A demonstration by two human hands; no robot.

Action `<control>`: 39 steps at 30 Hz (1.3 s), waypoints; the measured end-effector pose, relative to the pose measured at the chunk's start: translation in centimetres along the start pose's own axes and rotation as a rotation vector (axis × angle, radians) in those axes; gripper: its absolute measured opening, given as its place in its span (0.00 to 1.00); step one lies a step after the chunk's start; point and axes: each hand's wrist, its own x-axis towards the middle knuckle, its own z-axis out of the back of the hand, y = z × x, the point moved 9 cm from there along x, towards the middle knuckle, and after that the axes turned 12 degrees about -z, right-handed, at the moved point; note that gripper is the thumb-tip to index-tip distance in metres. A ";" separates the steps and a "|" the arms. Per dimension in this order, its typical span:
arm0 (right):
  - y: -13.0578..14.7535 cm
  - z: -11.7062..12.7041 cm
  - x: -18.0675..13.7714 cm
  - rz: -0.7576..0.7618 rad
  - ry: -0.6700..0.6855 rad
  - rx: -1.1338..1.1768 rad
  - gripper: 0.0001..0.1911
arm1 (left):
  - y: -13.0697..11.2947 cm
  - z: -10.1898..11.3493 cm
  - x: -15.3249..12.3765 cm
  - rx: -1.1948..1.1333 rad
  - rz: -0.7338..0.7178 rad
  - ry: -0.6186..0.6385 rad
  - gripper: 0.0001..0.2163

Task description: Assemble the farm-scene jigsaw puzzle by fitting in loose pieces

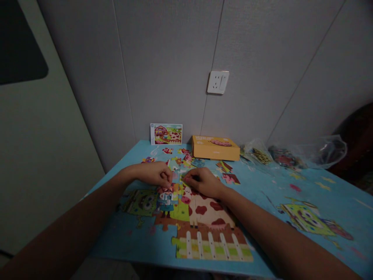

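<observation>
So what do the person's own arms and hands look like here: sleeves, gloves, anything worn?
Nothing worn shows. The left forearm and right forearm are bare to the frame edge, with no sleeves. The left hand and right hand have no gloves, and no ring, watch or band shows, though the light is dim.

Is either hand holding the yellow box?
No, the yellow box lies flat by the wall, while the left hand and right hand rest on the puzzle.
</observation>
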 end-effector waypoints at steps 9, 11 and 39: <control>-0.2 -0.1 0.1 -0.021 -0.003 0.001 0.11 | -0.1 0.3 1.0 0.402 -0.051 -0.068 0.12; -0.2 0.0 0.1 -0.024 0.000 -0.001 0.11 | -0.2 0.0 1.2 0.388 -0.058 -0.065 0.11; -1.2 0.1 0.7 -0.052 -0.051 0.024 0.14 | -0.5 -0.2 1.3 0.411 0.062 -0.103 0.23</control>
